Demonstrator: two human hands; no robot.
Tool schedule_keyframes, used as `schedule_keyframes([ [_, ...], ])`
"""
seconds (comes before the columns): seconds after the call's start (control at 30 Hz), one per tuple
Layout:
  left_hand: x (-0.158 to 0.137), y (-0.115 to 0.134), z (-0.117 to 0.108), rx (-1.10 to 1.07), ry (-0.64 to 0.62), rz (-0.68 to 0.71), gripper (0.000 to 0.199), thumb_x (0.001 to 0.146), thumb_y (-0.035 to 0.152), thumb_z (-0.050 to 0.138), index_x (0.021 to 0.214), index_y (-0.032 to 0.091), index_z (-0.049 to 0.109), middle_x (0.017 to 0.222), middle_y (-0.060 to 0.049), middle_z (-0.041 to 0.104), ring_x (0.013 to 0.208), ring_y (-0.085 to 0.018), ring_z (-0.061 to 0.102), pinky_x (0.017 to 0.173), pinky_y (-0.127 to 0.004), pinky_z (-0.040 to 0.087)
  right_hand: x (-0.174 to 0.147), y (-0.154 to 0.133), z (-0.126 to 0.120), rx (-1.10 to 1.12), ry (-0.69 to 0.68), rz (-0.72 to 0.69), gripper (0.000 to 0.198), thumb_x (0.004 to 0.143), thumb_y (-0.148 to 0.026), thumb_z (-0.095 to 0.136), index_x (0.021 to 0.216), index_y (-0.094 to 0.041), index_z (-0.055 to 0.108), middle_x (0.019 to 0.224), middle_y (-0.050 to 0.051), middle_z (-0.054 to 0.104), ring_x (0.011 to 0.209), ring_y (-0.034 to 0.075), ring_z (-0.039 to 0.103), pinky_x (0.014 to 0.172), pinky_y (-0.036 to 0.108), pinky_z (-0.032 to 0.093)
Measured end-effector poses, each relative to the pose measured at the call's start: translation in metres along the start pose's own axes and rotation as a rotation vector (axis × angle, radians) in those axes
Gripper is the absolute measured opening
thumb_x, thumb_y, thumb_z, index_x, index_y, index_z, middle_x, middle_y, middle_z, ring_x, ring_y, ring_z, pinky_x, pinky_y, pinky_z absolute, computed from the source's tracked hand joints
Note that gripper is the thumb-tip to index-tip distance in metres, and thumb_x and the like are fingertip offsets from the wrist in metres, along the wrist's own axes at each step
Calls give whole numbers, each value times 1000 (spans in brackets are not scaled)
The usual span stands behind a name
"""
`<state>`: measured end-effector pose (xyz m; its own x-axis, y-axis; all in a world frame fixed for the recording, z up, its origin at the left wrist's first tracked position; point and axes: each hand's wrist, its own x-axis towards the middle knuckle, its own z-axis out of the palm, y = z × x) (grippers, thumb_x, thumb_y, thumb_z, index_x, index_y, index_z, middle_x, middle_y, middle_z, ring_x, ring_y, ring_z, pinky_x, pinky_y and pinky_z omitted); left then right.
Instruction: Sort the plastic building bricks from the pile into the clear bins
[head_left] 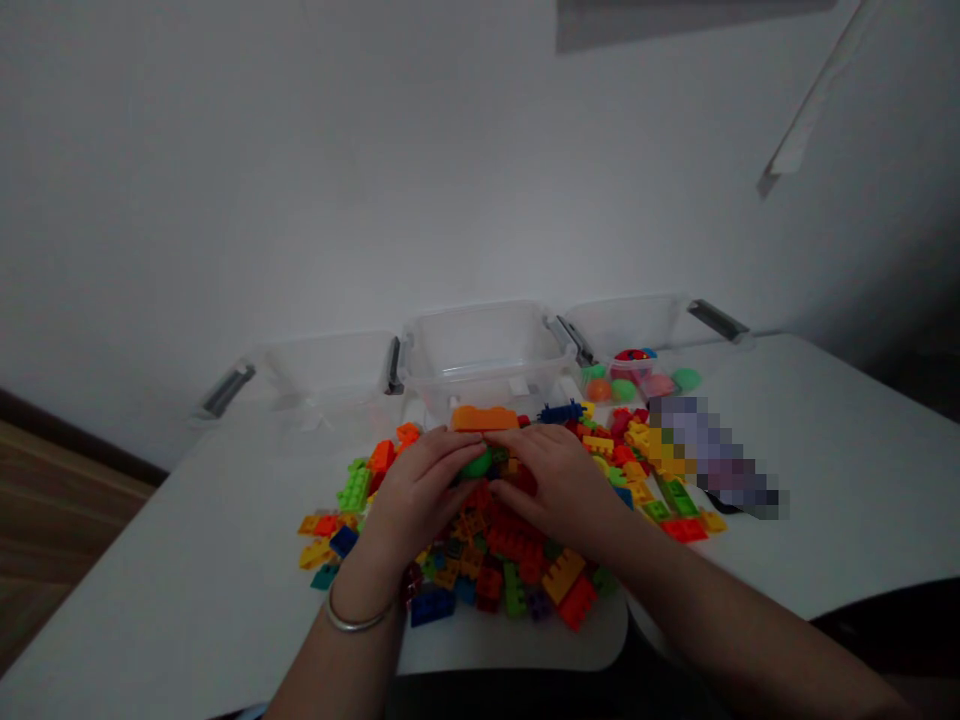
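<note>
A heap of colourful toy building blocks lies on the white table in front of me. My left hand, with a silver bangle at the wrist, curls its fingers around a green ball over the heap. My right hand is just to the right of it, low over the blocks, its thumb and forefinger apart. The right fingertips come close to the left ones; whether they touch the ball I cannot tell. A long orange block lies just beyond both hands.
Three clear plastic boxes stand along the wall: a left one, a middle one and a right one. Several coloured balls show in the right box. A blurred-out object lies right of the blocks on the table.
</note>
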<state>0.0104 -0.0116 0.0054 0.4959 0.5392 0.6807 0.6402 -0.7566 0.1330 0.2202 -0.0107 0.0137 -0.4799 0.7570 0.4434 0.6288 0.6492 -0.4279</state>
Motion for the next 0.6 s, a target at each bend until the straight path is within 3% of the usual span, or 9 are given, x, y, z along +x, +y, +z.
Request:
schedule_keyframes([
  [0.37,3,6,2,-62,65,132,29,87,17,64,116,22,62,113,-9,71,104,-19,68,96,-38,58,0,3,5,181,-19,46,34,84,-32,65,118,-24,64,111,6,71,100,22,65,92,39,47],
  [0.6,-1,-2,-1,64,45,16,32,86,23,66,117,23,60,115,-9,69,107,-22,66,106,-51,45,-1,8,1,119,33,75,37,81,-27,64,118,-22,62,112,7,70,105,24,62,98,44,45],
])
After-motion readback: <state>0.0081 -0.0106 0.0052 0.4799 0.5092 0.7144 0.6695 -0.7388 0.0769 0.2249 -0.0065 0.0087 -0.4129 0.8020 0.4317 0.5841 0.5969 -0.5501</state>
